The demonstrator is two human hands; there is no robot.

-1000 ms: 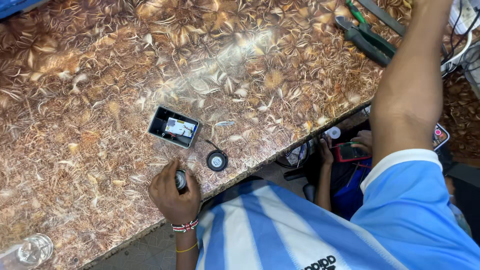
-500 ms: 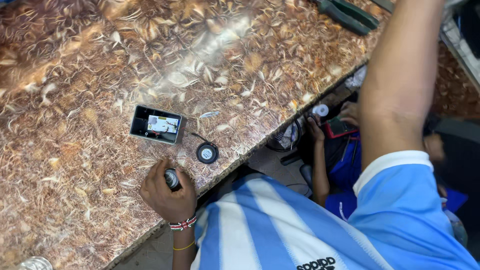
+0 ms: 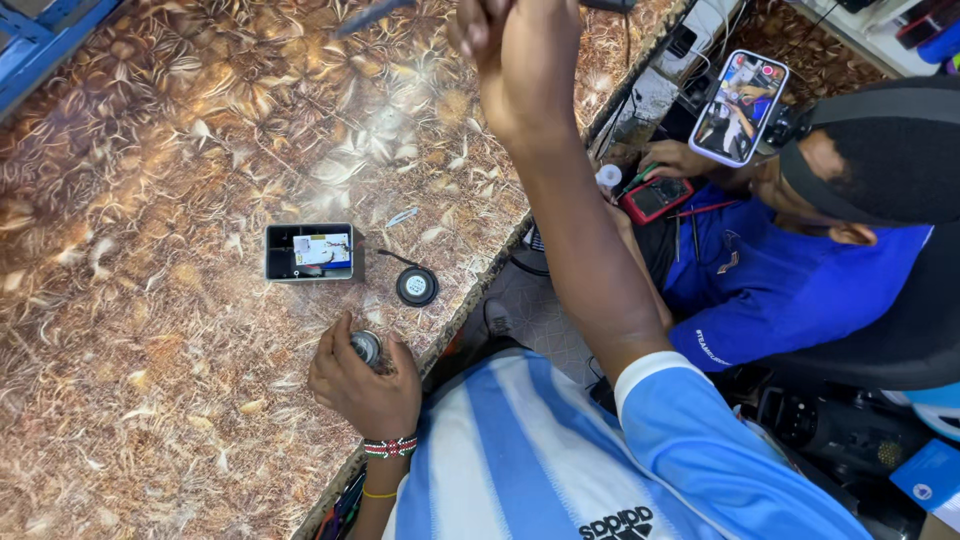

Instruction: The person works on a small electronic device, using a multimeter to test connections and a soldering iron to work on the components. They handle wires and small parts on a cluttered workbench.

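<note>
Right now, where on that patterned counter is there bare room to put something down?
Bare counter spreads left of and beyond the small grey box. It is crowded near the edge: box, round black speaker, and the left hand holding a small round part.

One head-worn view looks steeply down, close over the patterned table [image 3: 150, 400], seemingly tilted.

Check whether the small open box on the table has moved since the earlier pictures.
No. The open box sits just left of the round black speaker, same as before; only the head camera shifted.
</note>
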